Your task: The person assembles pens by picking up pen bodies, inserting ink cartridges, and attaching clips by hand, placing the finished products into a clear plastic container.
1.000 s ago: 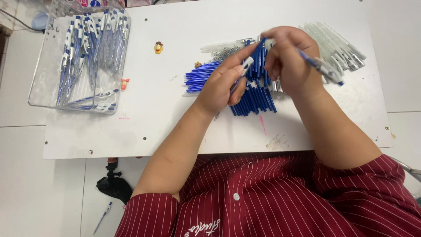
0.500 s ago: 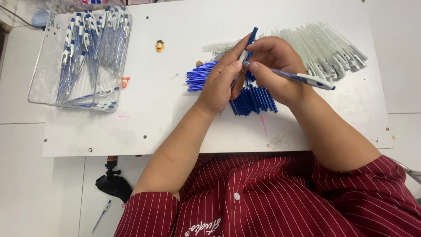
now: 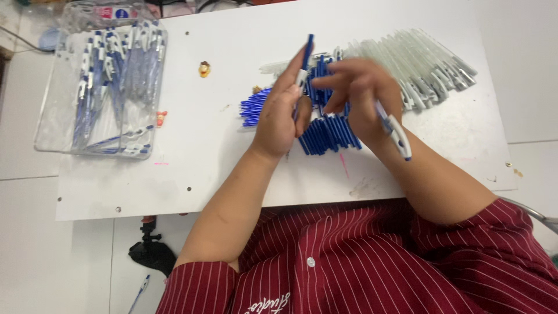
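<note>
My left hand [image 3: 279,113] grips a blue pen part [image 3: 306,52] that points up and away, with a white piece at my fingertips. In my right hand [image 3: 360,96] lies a clear pen barrel with a white clip and blue end [image 3: 395,131], slanting down toward my wrist, while the fingers spread over the pile. Under both hands lies a heap of blue pen parts [image 3: 325,131], with blue refills [image 3: 254,107] fanned out to its left. Clear pen barrels [image 3: 424,64] lie in a long pile to the right.
All of this rests on a white board [image 3: 203,168]. A clear plastic tray [image 3: 49,125] at the left holds several finished blue-and-white pens. Two small figurines [image 3: 204,68] [image 3: 161,117] lie near it. A black stand [image 3: 152,253] sits below the board's front edge.
My left hand has lifted the blue part higher and upright. My right hand has turned the clear barrel from pointing right to slanting down along my wrist, fingers spreading.
</note>
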